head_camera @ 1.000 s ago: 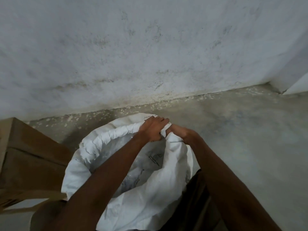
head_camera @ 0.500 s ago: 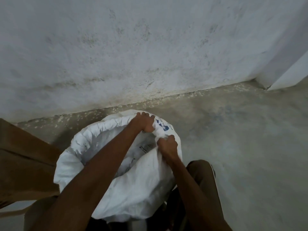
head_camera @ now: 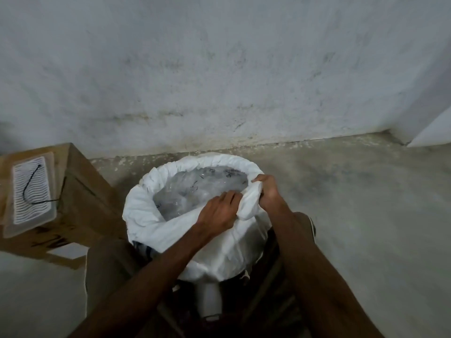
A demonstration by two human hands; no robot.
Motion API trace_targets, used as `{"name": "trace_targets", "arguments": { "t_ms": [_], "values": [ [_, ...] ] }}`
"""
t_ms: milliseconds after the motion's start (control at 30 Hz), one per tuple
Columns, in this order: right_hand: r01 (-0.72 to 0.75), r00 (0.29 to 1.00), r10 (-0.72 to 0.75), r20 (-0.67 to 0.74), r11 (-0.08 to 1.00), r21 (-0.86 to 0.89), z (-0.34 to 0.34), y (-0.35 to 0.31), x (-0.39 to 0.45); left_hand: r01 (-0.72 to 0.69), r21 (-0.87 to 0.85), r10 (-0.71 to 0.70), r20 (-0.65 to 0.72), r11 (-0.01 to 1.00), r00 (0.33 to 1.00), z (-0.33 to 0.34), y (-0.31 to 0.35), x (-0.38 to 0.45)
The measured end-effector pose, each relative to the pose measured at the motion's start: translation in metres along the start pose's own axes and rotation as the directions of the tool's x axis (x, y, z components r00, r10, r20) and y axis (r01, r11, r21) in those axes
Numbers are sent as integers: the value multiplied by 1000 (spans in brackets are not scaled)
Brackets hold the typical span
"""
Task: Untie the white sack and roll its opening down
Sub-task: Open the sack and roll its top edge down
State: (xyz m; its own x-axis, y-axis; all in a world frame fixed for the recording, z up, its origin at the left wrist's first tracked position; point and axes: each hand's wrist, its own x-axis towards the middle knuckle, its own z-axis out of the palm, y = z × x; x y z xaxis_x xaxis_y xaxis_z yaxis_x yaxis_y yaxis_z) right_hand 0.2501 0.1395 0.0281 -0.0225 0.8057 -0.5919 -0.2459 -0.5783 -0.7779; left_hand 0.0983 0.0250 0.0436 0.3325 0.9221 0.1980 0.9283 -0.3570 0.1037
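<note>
The white sack (head_camera: 146, 213) stands open on the concrete floor between my knees. Its far and left rim is rolled into a thick cuff. Inside it lies a clear plastic liner (head_camera: 195, 189) with dark marks. My left hand (head_camera: 217, 213) grips the sack's near-right rim, fingers curled over the fabric. My right hand (head_camera: 268, 191) is closed on a bunched fold of the same rim just to the right. The two hands are almost touching.
A brown cardboard box (head_camera: 80, 191) stands to the left of the sack, with a clear plastic tray (head_camera: 31, 191) and a black cord on top. A stained white wall (head_camera: 219, 69) runs behind. Bare concrete floor (head_camera: 366, 203) stretches to the right.
Both hands have moved from the far rim round to the near-right rim. The rolled cuff now runs along the far side and the liner shows. The view has pulled back.
</note>
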Motion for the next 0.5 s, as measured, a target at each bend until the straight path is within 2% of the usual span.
{"name": "trace_targets", "arguments": {
  "t_ms": [33, 100, 167, 200, 233, 267, 300, 333, 400, 500],
  "values": [
    [14, 1000, -14, -7, 1000, 21, 2, 4, 1, -56, 50, 60, -77, 997, 995, 3, -2, -4],
    [95, 988, -118, -104, 974, -205, -1, 6, -17, -143, 151, 171, -197, 978, 965, 7, -8, -8],
    [131, 946, -256, -197, 862, -490, 10, 5, -69, -183, 216, 239, -271, 959, 932, 3, -7, -7],
    [130, 933, -278, -230, 853, -506, 11, 14, -88, -193, 240, 262, -302, 951, 917, 4, -7, -5],
    [97, 956, -198, -216, 910, -402, 16, 21, -106, -200, 250, 275, -312, 947, 910, 4, -5, -4],
    [29, 985, -67, -161, 974, -226, 19, 28, -115, -217, 259, 295, -316, 941, 902, 4, -3, -3],
    [-38, 994, 31, -103, 997, -62, 21, 31, -121, -241, 273, 323, -314, 931, 893, 5, -1, -5],
    [-60, 994, 61, -85, 998, 9, 23, 34, -116, -265, 277, 345, -300, 923, 889, 6, 2, -6],
    [-96, 989, 102, -105, 994, 56, 29, 39, -105, -295, 256, 361, -273, 921, 891, 5, 9, -13],
    [-153, 982, 164, -97, 982, 112, 35, 38, -103, -288, 148, 321, -327, 946, 889, -5, 15, -32]
  ]
}}
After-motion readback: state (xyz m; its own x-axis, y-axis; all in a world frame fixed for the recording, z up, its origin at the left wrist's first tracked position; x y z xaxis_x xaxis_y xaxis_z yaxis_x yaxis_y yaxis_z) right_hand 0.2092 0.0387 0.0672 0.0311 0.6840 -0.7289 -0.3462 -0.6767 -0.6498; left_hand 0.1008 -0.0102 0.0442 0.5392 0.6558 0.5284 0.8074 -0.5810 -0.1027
